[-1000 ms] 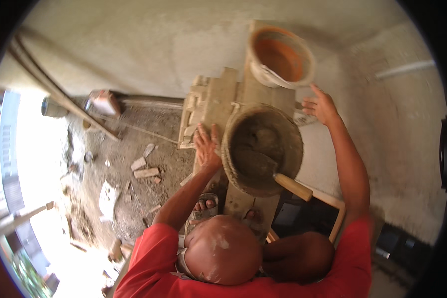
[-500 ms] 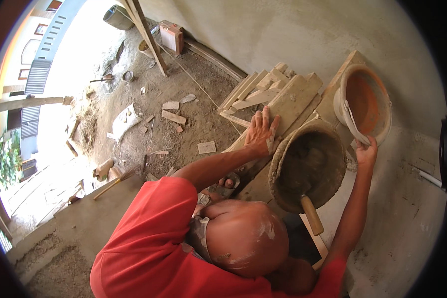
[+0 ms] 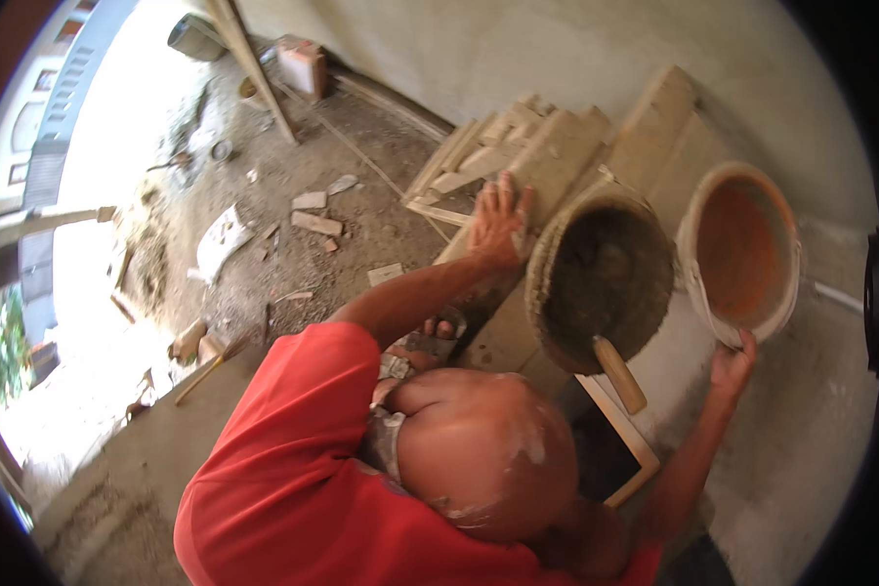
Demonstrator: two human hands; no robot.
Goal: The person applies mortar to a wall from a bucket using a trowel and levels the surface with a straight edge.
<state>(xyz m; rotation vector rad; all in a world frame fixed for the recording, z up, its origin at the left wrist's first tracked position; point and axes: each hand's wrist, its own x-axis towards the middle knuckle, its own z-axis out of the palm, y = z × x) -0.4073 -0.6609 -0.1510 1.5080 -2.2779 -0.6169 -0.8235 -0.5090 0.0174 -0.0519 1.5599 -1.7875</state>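
Observation:
My left hand (image 3: pixel 498 230) lies with its fingers spread on a wooden plank (image 3: pixel 547 161), pressing on its surface. In my right hand (image 3: pixel 734 365) is the near rim of a pale bucket (image 3: pixel 694 264) with an orange-stained inside, gripped between thumb and fingers. That bucket hangs beside the planks, close to the wall on the right. Between my hands sits a mortar-caked bucket (image 3: pixel 547 317) holding wet grey mortar (image 3: pixel 606 264). A tool's wooden handle (image 3: pixel 619 375) leans out over its near rim; the tool's other end is buried in the mortar.
Stacked wood pieces (image 3: pixel 469 161) form a framework beyond my left hand. Below on the dirt floor lie broken bricks (image 3: pixel 315 223) and a torn sack (image 3: pixel 223 244). A slanted wooden post (image 3: pixel 251 68) and a dark bucket (image 3: pixel 195 37) stand farther off. A plastered wall (image 3: pixel 791 107) borders the right.
My right hand has moved the orange-stained bucket right and nearer, away from the planks, baring the board behind it. My left hand stays on its plank. The whole view has shifted slightly.

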